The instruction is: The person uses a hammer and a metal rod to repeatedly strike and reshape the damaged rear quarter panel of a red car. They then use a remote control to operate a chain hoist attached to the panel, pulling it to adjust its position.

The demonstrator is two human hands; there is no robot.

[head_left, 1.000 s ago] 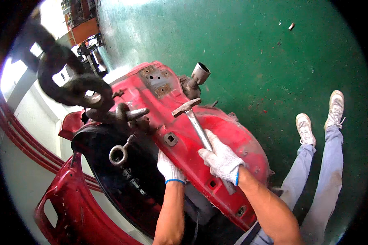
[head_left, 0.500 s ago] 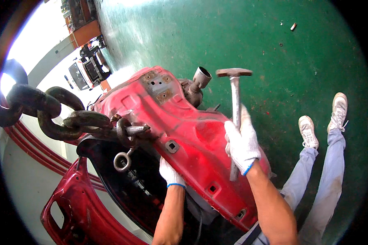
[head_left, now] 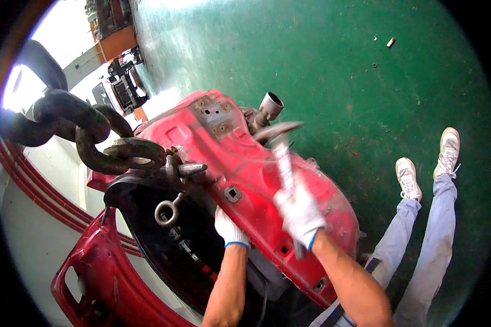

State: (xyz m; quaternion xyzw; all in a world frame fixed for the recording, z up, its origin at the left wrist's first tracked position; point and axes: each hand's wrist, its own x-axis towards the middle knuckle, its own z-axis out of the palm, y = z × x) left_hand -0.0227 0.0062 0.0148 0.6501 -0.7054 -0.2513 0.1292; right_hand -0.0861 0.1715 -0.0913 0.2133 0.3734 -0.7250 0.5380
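Observation:
My right hand [head_left: 301, 216], in a white knit glove, is closed around the handle of a metal hammer [head_left: 285, 163]. Motion smears the hammer's head, which hangs over the red car body panel [head_left: 245, 169]. The panel shows dents, square holes and a bare grey patch with bolt holes. My left hand [head_left: 230, 226], gloved too, reaches under the panel's inner edge into the dark opening; its fingers are hidden behind the metal. Close to it, a steel eye bolt [head_left: 166, 213] hangs below a heavy chain [head_left: 95, 128] hooked at the panel's edge.
A red car door-like panel [head_left: 101, 261] with an oval cutout lies at the lower left. From the body juts a short metal pipe [head_left: 271, 103]. Red hoses or pipes [head_left: 43, 188] run along the left. Beyond stands a white vehicle [head_left: 112, 94] on the green floor [head_left: 354, 71].
My right hand has swung the hammer left and down toward the panel. The chain has shifted slightly rightward in view. My left hand stays at the panel's edge.

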